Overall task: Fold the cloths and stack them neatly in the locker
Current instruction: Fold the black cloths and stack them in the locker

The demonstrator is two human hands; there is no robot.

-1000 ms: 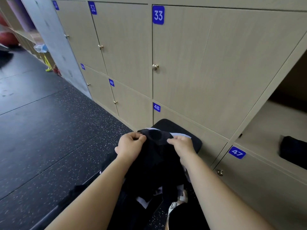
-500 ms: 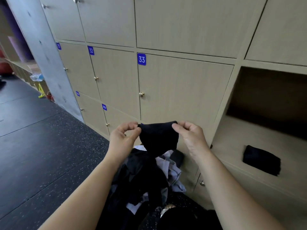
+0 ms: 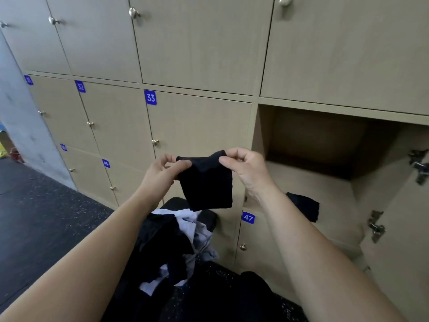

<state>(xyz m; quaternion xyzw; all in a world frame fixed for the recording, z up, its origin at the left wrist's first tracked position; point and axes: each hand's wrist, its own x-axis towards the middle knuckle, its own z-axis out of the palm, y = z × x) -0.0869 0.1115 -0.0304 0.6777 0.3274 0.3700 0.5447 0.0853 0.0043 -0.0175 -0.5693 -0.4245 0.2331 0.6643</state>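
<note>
A small black cloth [image 3: 207,185] hangs in the air in front of the locker wall. My left hand [image 3: 162,174] pinches its upper left corner and my right hand [image 3: 247,169] pinches its upper right corner. The open locker [image 3: 325,182] lies just right of my hands, and a folded black cloth [image 3: 306,206] sits on its floor, partly hidden by my right forearm. Below my hands, a pile of black, white and grey cloths [image 3: 176,242] rests on a dark seat.
Closed wooden locker doors [image 3: 199,126] with blue number plates fill the wall. The open locker's door [image 3: 399,217] with metal hinges stands at the right edge. Dark speckled floor [image 3: 46,217] spreads to the left, beside a grey pillar [image 3: 21,135].
Both hands have lifted the black cloth up off the pile and a little toward the open locker. The view tilted upward, bringing more of the locker into sight.
</note>
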